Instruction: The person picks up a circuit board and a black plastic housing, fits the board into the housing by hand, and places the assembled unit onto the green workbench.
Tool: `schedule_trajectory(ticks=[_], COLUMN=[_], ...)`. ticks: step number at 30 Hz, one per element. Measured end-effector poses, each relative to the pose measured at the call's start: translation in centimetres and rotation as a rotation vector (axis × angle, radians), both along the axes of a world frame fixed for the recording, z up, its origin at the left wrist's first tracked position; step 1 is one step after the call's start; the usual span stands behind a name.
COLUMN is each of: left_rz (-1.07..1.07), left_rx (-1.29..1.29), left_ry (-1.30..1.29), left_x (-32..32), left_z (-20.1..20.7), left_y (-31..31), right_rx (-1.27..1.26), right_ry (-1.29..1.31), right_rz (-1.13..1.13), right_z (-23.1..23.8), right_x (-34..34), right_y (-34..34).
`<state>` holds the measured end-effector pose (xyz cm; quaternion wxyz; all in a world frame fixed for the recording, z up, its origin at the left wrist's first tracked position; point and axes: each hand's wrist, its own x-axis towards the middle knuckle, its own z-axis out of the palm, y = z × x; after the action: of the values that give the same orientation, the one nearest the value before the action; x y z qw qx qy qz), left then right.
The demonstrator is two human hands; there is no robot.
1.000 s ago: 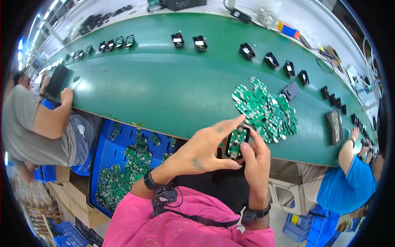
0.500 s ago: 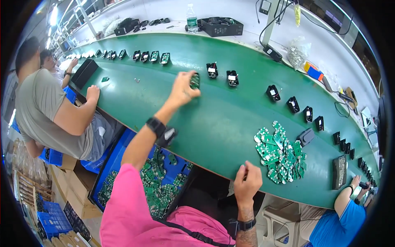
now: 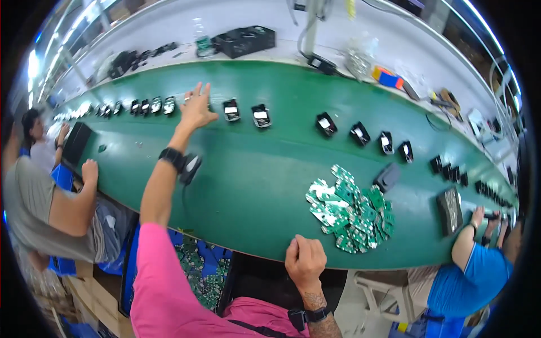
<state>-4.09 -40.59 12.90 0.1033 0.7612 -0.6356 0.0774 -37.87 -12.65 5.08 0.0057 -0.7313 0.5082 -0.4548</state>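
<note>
My left hand reaches across the green table, its fingers spread, into the row of black plastic housings. It is between a housing with a green circuit board in it and a black housing with a white label inside. A small dark edge shows behind the thumb, too blurred to name. My right hand is closed at the table's near edge, and whatever it may hold is hidden. Beyond it, to the right, lies a loose heap of green circuit boards.
A dark grey block lies behind the heap. Near my left forearm is a black device with a cable. Below the table's edge, a blue bin holds more boards. Co-workers sit at left, in a grey shirt, and at right, in a blue shirt.
My left hand has moved farther out into the housing row, its fingers spreading; the circuit board it held no longer shows in them. My right hand stays closed. The whole view has shifted.
</note>
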Motion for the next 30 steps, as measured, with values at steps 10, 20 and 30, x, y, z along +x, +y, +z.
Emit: schedule_trajectory(ticks=[10, 20, 30], left_rz=[-0.151, -0.610, -0.396], left_rx=[-0.211, 0.110, -0.305], left_ry=[0.485, 0.674, 0.756], left_x=[0.5, -15.3, -18.4], left_z=[-4.6, -3.1, -2.6], left_y=[0.7, 24.6, 30.3], right_rx=[0.175, 0.445, 0.770], right_ry=[-0.181, 0.348, -0.607], right_rz=[0.133, -0.136, 0.401], right_z=[2.4, 6.0, 8.2], right_x=[-1.4, -9.4, -11.1], right_y=[-0.6, -11.9, -7.2])
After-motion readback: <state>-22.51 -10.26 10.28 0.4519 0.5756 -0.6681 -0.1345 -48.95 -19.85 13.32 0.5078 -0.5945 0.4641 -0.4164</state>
